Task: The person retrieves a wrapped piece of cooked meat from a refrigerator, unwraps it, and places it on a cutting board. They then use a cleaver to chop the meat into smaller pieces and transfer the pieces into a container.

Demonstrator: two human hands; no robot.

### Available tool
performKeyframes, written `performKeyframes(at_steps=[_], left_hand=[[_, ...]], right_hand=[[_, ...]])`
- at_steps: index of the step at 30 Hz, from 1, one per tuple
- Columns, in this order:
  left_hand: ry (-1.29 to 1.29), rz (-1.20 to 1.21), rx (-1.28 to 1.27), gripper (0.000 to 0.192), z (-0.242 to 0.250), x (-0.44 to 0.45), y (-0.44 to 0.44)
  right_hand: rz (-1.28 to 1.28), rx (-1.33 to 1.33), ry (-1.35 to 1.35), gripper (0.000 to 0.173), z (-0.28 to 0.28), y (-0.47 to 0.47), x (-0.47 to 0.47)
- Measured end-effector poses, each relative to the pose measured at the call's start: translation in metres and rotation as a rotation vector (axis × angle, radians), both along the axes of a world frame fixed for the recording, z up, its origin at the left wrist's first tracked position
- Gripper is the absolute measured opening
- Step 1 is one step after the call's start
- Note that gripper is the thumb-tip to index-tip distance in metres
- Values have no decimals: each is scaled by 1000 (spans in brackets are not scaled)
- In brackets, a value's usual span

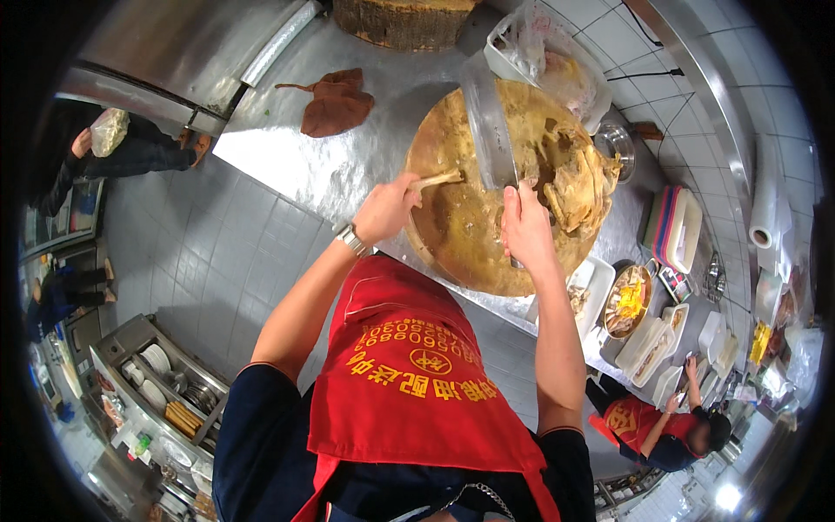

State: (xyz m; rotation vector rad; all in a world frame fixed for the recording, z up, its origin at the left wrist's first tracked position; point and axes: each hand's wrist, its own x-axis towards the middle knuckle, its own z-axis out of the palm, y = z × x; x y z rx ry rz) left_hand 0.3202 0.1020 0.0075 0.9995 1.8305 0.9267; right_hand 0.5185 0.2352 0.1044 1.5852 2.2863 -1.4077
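Observation:
My left hand [386, 203] grips one end of a pale poultry leg bone [438, 179]. The bone's far end reaches over a thick round wooden chopping board [456, 241]. My right hand [527, 225] is closed around the handle of a Chinese cleaver [488, 134], whose broad blade points away from me above the board. Whether the blade touches the wood I cannot tell. Cooked yellow-skinned poultry [584, 186], partly cut up, lies on the board's right side, with small scraps scattered across the wood.
A brown cloth [339, 104] lies on the steel counter [287, 137]. Behind the board sit a wooden block [404, 23] and a bag-lined white tub [505, 49]. Right are a white tray [599, 287], a food-filled pan [627, 300] and stacked boards [678, 228]. A co-worker [665, 424] stands farther along.

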Motion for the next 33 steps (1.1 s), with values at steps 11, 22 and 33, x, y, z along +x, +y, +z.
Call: performKeyframes(at_steps=[11, 22, 33], left_hand=[[-94, 247, -13, 17, 8, 8, 21], [-157, 330, 30, 18, 3, 16, 17], [-30, 199, -28, 18, 4, 26, 23]], right_hand=[[103, 195, 88, 24, -11, -40, -38], [79, 220, -10, 25, -35, -45, -43], [-263, -147, 323, 24, 3, 2, 39]])
